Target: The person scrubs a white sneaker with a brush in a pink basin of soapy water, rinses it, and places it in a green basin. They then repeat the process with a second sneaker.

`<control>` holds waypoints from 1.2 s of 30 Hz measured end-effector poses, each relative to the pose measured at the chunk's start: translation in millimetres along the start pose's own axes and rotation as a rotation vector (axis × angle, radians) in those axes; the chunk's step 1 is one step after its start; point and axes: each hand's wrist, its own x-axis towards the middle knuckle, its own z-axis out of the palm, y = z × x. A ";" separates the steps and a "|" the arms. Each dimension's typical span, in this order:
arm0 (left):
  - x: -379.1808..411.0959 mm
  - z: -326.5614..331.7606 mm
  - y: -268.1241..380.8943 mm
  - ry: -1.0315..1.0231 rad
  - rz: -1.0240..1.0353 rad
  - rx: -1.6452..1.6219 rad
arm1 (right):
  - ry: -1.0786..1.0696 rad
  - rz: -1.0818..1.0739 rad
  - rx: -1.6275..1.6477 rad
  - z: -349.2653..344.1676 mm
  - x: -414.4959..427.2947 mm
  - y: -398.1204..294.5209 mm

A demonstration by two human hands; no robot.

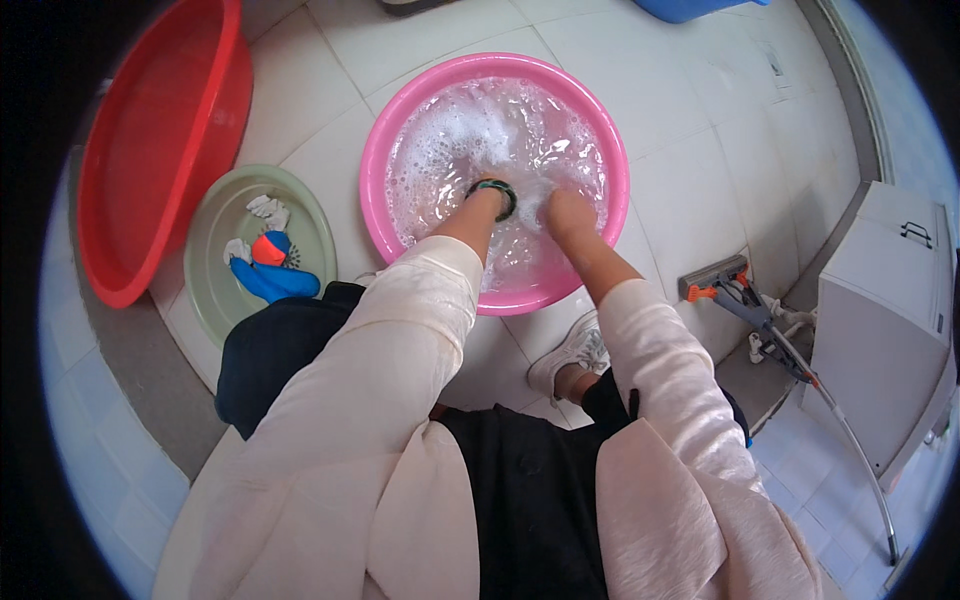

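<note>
A round pink plastic basin point(616, 180) on the tiled floor holds cloudy, sudsy water with white foam thickest at its upper left. My left hand point(492, 178) dips into the water near the middle, a dark green bangle round the wrist; its fingers are hidden by foam. Right of it, my right hand point(568, 212) is bent down into the water, its back showing and its fingertips under the surface. Whether either hand holds anything cannot be seen. Whitish cloth or dense foam point(487, 142) shows just beyond the left hand; I cannot tell which.
A pale green basin point(328, 240) at left holds blue-and-orange and white cloth items. Beside it a large red tub point(217, 97) leans on its side. A squeeze mop point(757, 315) and a white cabinet point(877, 300) stand at right. Part of a blue container point(679, 9) shows at the top.
</note>
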 end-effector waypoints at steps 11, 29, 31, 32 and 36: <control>-132.4 -44.1 43.1 -0.063 -0.025 -1.073 | -0.571 0.292 1.008 -128.1 -23.0 32.7; -121.8 -15.7 30.0 -0.092 -0.125 -1.394 | -0.016 0.057 -0.060 -105.2 -15.1 -50.5; -121.2 -19.4 29.9 -0.067 -0.149 -1.323 | -0.051 0.016 0.002 -96.5 -5.9 -51.1; -121.0 -21.5 29.7 -0.056 -0.162 -1.287 | -0.159 0.033 0.128 -98.7 -6.5 -45.8; -123.2 -26.4 32.4 -0.044 -0.228 -1.186 | -0.317 -0.094 0.199 -132.7 -38.3 -7.7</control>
